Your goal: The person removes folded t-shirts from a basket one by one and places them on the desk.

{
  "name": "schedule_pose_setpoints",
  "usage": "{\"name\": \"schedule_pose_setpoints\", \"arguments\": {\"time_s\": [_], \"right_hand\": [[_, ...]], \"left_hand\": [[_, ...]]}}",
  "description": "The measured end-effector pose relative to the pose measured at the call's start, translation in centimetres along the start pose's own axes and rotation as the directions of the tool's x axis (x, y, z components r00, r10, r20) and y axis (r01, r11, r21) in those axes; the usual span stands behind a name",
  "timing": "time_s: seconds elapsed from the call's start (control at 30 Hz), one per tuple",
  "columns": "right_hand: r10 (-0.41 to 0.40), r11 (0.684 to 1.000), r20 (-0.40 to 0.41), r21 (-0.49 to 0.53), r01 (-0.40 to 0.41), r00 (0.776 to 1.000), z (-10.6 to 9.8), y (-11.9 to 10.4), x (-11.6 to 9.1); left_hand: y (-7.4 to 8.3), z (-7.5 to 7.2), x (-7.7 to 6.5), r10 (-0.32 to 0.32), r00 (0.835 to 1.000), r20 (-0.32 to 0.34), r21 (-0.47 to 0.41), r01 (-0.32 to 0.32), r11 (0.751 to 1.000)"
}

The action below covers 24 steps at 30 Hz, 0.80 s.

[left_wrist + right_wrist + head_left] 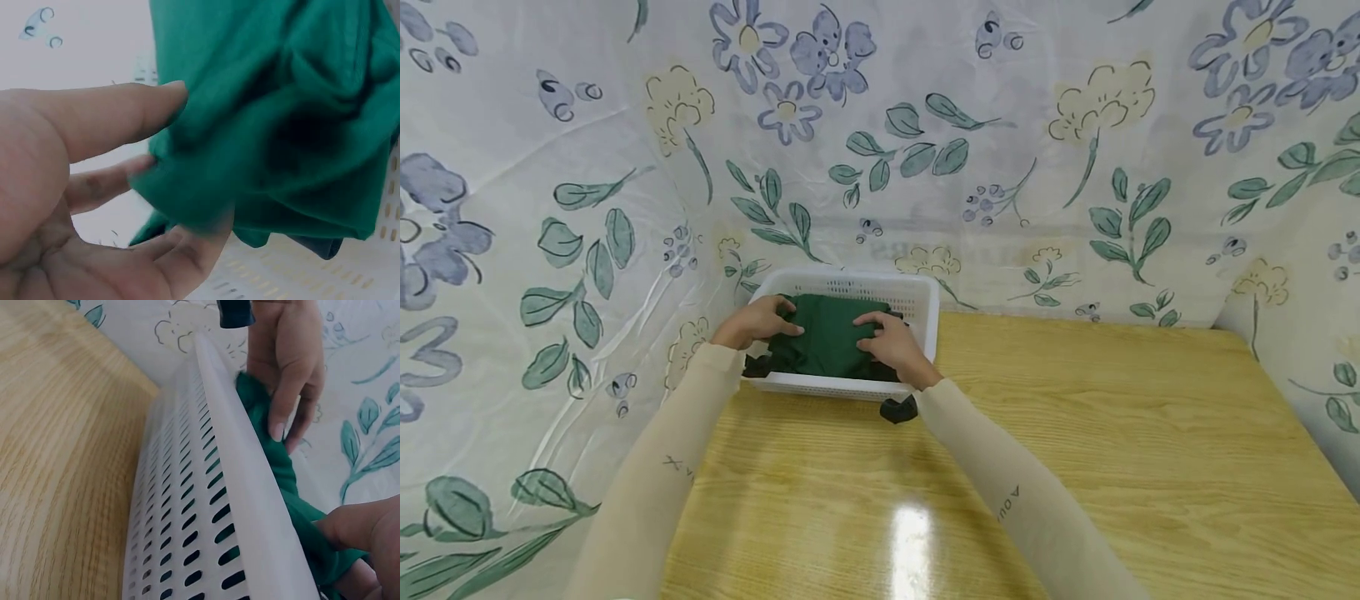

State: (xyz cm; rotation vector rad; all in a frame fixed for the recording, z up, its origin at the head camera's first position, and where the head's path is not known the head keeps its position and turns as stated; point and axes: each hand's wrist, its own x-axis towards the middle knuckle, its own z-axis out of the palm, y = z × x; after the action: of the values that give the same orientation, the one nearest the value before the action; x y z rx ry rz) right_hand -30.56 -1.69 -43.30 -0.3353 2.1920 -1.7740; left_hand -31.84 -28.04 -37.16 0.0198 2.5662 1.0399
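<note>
A folded green cloth (pixel 831 333) lies in a white perforated plastic basket (pixel 931 308). At the cloth's left side is my left hand (pixel 758 322), thumb and fingers spread around its edge. The left wrist view shows the thumb touching the green cloth (pixel 250 144) near its border, with other fingers at and behind a blurred lower corner. My right hand (pixel 895 346) holds the cloth's right side. In the right wrist view, that hand's thumb (pixel 350 525) presses the fabric above a finger, just inside the basket's rim (pixel 250 469).
The basket stands at the back left of a wood-grain table (pixel 1075 417), against a floral sheet (pixel 1000 167) that hangs behind and to the left. Dark cloth shows beneath the green one. Small black devices (pixel 898 408) sit under both wrists.
</note>
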Motion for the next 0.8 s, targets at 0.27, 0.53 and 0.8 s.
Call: {"name": "schedule_pose_setpoints", "arguments": {"time_s": [0.27,0.53,0.8], "right_hand": [[0.026,0.999,-0.014,-0.031,-0.026,1.000,-0.17,0.12,0.05],[0.045,0.995,0.007,-0.089,-0.045,0.999,-0.01,-0.16,0.21],[-0.005,0.995,0.010,-0.098,0.006,1.000,-0.38,0.04,0.36]], "left_hand": [[-0.40,-0.03,0.34,-0.017,0.995,0.096,-0.059,0.023,0.998],[-0.54,0.31,0.79,0.020,0.991,0.134,0.003,-0.021,1.000],[-0.78,0.21,0.99,0.067,0.997,0.028,-0.009,-0.067,0.998]]}}
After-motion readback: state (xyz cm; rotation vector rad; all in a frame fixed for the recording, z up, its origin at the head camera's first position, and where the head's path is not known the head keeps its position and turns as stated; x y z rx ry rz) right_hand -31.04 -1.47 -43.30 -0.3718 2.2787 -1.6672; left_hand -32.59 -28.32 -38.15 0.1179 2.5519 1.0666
